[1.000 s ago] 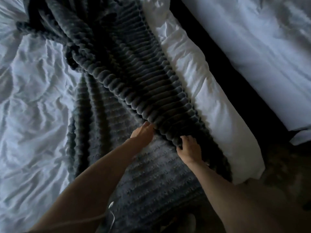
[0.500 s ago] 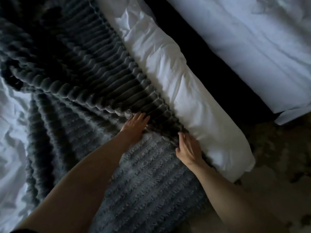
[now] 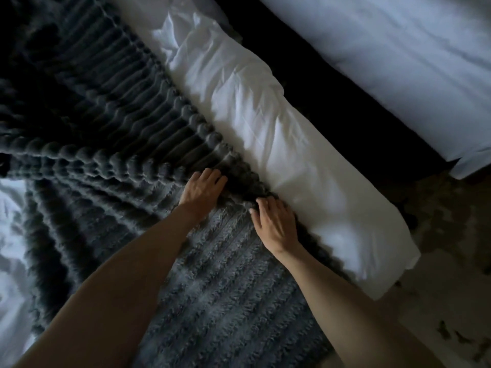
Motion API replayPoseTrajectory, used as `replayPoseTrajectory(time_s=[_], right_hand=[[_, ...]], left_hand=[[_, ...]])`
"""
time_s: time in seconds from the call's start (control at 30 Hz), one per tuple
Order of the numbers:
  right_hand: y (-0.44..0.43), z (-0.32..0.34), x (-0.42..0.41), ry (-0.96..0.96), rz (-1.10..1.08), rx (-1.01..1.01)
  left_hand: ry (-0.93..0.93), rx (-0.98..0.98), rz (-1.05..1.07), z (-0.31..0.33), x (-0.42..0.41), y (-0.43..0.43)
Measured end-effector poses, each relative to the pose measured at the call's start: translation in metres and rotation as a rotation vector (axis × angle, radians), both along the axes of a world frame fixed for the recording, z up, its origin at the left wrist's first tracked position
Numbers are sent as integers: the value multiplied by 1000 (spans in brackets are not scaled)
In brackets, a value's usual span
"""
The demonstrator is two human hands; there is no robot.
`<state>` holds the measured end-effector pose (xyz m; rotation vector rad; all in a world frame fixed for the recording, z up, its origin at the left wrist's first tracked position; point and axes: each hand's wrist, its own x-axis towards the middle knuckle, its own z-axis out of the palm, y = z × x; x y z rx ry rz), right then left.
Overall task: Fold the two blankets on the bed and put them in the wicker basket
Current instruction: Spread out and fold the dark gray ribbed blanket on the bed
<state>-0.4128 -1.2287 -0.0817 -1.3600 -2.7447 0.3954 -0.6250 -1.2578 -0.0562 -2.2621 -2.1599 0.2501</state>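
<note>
A dark grey ribbed blanket lies bunched across the white bed, one folded edge running diagonally toward my hands. Under my forearms lies lighter grey fuzzy fabric; I cannot tell whether it is the blanket's reverse or a second blanket. My left hand lies flat on this fabric, its straight fingertips at the ribbed fold. My right hand rests on the blanket's edge beside the white duvet, fingers slightly bent, fingertips on top. No wicker basket is in view.
A rolled edge of white duvet runs along the bed's right side. Beyond a dark gap lies more white bedding. Patterned floor shows at the lower right. Crumpled white sheet is at the left.
The ribbed fold has come down toward the bed's right edge. My right hand's curled grip on the fold has loosened, and both hands now lie on the blanket. The view has shifted right.
</note>
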Motion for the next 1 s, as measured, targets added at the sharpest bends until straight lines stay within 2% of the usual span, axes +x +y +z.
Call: replayPoseTrajectory(time_s=[0.17, 0.23, 0.33, 0.4, 0.53, 0.6, 0.77, 0.83, 0.9, 1.0], right_hand=[[-4, 8, -53, -63, 160, -49], [1, 8, -68, -81, 181, -71], [12, 8, -79, -42, 88, -148], [19, 7, -79, 30, -53, -183], [40, 3, -63, 177, -311, -174], [52, -1, -56, 179, -420, -197], [58, -18, -49, 208, -617, -373], [61, -21, -46, 149, -617, -398], [61, -18, -47, 11, -518, -341], [65, -1, -56, 50, -406, -396]], left_hand=[[-55, -70, 410, 13, -53, -30], [-125, -3, 638, 14, -80, -35], [-328, 126, 991, 15, -100, -27], [-449, 169, 1079, 14, -103, -8], [-548, 231, 880, 19, -98, 51], [-570, 227, 780, 21, -97, 85], [-512, 142, 571, 4, -100, 151], [-418, -44, 482, -8, -97, 165], [-273, -278, 392, -9, -97, 168], [104, -436, 112, 10, -109, 168]])
